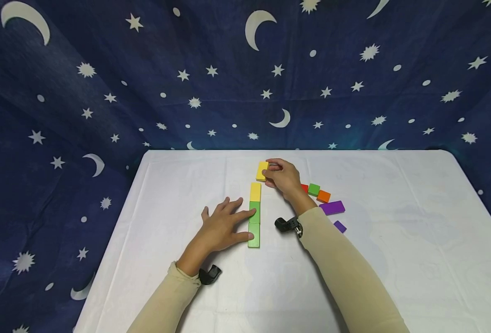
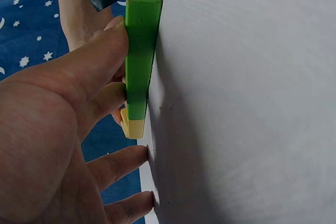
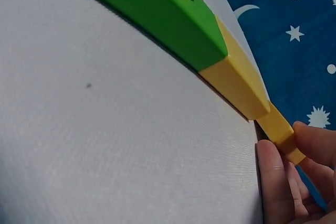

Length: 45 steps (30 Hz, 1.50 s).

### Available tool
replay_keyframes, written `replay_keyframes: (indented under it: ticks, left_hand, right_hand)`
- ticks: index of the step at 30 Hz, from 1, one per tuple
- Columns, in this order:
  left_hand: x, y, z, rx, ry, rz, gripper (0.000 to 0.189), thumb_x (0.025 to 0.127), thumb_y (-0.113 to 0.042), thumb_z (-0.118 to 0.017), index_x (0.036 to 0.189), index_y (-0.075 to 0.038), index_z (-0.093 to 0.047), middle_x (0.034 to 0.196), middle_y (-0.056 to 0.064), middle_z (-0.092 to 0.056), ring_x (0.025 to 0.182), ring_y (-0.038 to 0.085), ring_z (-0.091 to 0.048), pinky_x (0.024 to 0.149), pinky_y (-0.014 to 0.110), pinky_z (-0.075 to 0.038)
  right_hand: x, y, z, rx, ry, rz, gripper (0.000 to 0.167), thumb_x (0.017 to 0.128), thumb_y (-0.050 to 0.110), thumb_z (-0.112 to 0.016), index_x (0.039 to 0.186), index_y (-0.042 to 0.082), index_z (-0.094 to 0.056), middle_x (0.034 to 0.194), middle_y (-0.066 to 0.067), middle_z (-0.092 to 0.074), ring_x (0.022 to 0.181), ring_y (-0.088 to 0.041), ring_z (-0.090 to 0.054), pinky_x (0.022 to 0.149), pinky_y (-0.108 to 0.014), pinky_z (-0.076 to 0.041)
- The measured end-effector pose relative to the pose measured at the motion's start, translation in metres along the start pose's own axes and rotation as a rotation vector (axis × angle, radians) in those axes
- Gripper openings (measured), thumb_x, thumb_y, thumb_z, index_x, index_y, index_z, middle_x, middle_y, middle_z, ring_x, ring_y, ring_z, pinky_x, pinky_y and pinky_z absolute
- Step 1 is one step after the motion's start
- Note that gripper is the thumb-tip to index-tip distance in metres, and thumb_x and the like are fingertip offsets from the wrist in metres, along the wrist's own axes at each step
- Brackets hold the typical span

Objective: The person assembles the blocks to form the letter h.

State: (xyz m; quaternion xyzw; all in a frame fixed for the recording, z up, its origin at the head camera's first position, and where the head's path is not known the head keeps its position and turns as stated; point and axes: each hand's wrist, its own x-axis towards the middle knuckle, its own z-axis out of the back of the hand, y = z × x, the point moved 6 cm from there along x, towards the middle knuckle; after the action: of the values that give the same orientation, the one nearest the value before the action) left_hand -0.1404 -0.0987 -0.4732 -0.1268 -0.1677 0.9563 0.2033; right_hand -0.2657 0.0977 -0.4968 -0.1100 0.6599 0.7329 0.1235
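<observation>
Head view, mid-frame: pinching upper yellow block (image 1: 261, 168) in right hand (image 1: 284, 176), best squared to row (image 1: 255, 192); touching green blocks (image 1: 255, 227) with spread left hand (image 1: 221, 229).

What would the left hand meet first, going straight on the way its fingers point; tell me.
The two green blocks: the left hand appears to have its thumb and index finger against them, so it would likely push them at once, though exact contact is hard to judge.
</observation>
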Motion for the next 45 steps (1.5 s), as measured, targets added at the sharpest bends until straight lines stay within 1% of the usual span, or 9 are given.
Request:
replay_keyframes:
  ticks: [8,16,20,23,25,28,35,40,45]
  left_hand:
    - [0.0005,0.0003,-0.0007,0.008,0.008,0.003,0.066,0.087,-0.065,-0.070,0.147,-0.048,-0.051,0.166,0.000,-0.036,0.155,0.036,-0.026,0.107,0.084,-0.018]
    - [0.0000,0.0002,-0.0001,0.006,0.004,0.002,0.066,0.087,-0.066,-0.070,0.147,-0.048,-0.051,0.165,0.000,-0.036,0.155,0.036,-0.027,0.107,0.084,-0.018]
    - [-0.0001,-0.0002,0.0002,0.003,0.006,0.003,0.065,0.087,-0.065,-0.069,0.147,-0.048,-0.051,0.166,0.000,-0.036,0.155,0.037,-0.027,0.107,0.084,-0.018]
    - [0.0001,-0.0005,0.0002,0.000,0.008,0.001,0.065,0.087,-0.065,-0.069,0.147,-0.048,-0.051,0.166,0.001,-0.035,0.155,0.037,-0.026,0.107,0.084,-0.018]
    - [0.0003,-0.0006,0.0002,-0.001,0.009,-0.001,0.065,0.087,-0.065,-0.069,0.147,-0.048,-0.051,0.166,0.001,-0.035,0.155,0.037,-0.026,0.107,0.084,-0.017]
    - [0.0002,-0.0002,0.0000,0.002,0.010,0.001,0.065,0.087,-0.066,-0.069,0.147,-0.048,-0.051,0.166,0.001,-0.035,0.155,0.037,-0.026,0.107,0.084,-0.018]
    - [0.0009,0.0016,-0.0017,0.002,0.015,0.012,0.066,0.087,-0.066,-0.069,0.148,-0.048,-0.050,0.166,0.000,-0.035,0.155,0.036,-0.026,0.107,0.083,-0.017]
    - [0.0020,0.0014,-0.0023,0.005,0.013,0.009,0.066,0.087,-0.066,-0.069,0.148,-0.048,-0.050,0.166,0.000,-0.034,0.155,0.036,-0.026,0.107,0.084,-0.017]
    - [0.0023,0.0016,-0.0029,0.005,0.018,0.012,0.067,0.087,-0.067,-0.068,0.148,-0.049,-0.049,0.166,-0.001,-0.034,0.156,0.036,-0.026,0.107,0.084,-0.017]
  right_hand:
    - [0.0022,-0.0027,-0.0008,-0.031,-0.014,0.020,0.045,0.090,0.010,-0.077,0.133,0.016,-0.067,0.106,-0.005,-0.062,0.078,-0.010,-0.067,0.067,-0.023,-0.060]
    - [0.0032,-0.0022,-0.0012,-0.080,-0.002,0.042,0.045,0.089,0.009,-0.078,0.132,0.015,-0.067,0.113,-0.009,-0.065,0.071,-0.006,-0.066,0.066,-0.021,-0.060]
    - [0.0040,-0.0017,-0.0012,-0.154,0.010,0.061,0.046,0.090,0.013,-0.079,0.135,0.016,-0.067,0.113,-0.008,-0.065,0.070,-0.006,-0.066,0.068,-0.020,-0.059]
    - [0.0035,0.0000,-0.0005,-0.285,0.000,0.101,0.046,0.090,0.021,-0.080,0.135,0.019,-0.068,0.111,-0.006,-0.066,0.079,-0.009,-0.063,0.079,-0.021,-0.055]
    - [0.0026,0.0011,-0.0003,-0.364,-0.008,0.128,0.045,0.090,0.025,-0.079,0.134,0.021,-0.069,0.111,-0.005,-0.067,0.091,-0.015,-0.061,0.088,-0.027,-0.051]
    - [0.0021,0.0013,-0.0008,-0.406,-0.005,0.146,0.045,0.091,0.028,-0.078,0.135,0.020,-0.069,0.114,-0.005,-0.067,0.107,-0.022,-0.055,0.098,-0.035,-0.044]
    - [0.0029,-0.0011,-0.0010,-0.371,0.042,0.098,0.045,0.091,0.025,-0.074,0.135,0.019,-0.066,0.118,-0.004,-0.066,0.091,-0.018,-0.061,0.091,-0.032,-0.048]
    - [0.0030,-0.0007,-0.0003,-0.442,0.056,0.121,0.047,0.090,0.028,-0.075,0.135,0.020,-0.066,0.122,-0.004,-0.065,0.105,-0.024,-0.055,0.101,-0.041,-0.043]
    - [-0.0001,0.0021,-0.0014,-0.490,0.068,0.163,0.047,0.090,0.029,-0.074,0.136,0.021,-0.067,0.124,-0.005,-0.065,0.107,-0.025,-0.054,0.098,-0.040,-0.042]
